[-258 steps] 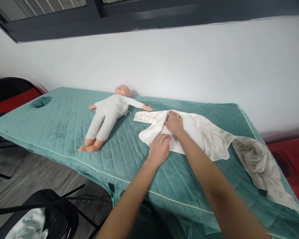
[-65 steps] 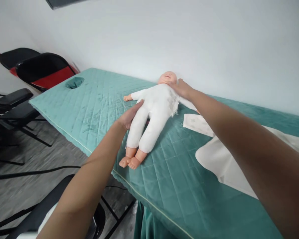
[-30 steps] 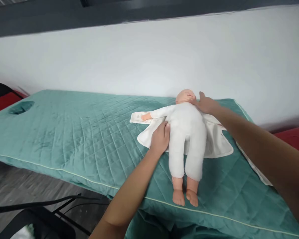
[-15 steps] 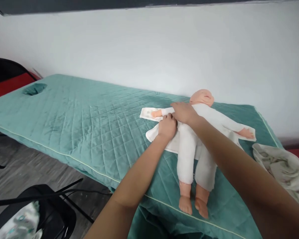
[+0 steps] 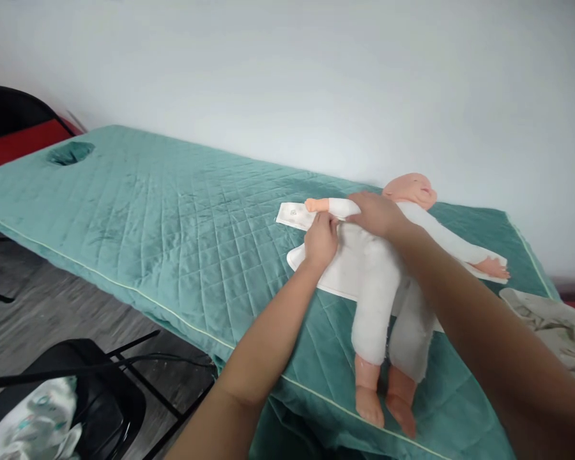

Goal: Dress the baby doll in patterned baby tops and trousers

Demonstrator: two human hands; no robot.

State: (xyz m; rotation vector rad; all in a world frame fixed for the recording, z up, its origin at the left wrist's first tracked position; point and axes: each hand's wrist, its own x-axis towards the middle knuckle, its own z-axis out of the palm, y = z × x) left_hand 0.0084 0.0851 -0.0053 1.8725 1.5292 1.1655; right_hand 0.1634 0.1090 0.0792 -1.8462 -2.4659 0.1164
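A baby doll with a white cloth body and bare plastic head, hands and feet lies on its back. Beneath it, a white garment is spread open, its sleeve stretched out to the left. My left hand is closed with curled fingers at the garment, just below the doll's arm; its fingertips are partly hidden. My right hand wraps round the upper part of that same arm, near the shoulder. The doll's other arm reaches right, over the second sleeve.
A green quilted massage bed with a face hole at its far left stands along a white wall. Crumpled pale cloth lies at the right edge. At lower left, a black chair carries a patterned cloth; another chair stands behind.
The doll's left-side arm has shifted up and right, from over the sleeve to its upper edge, baring more sleeve. My right hand moved with it. The view has tilted slightly.
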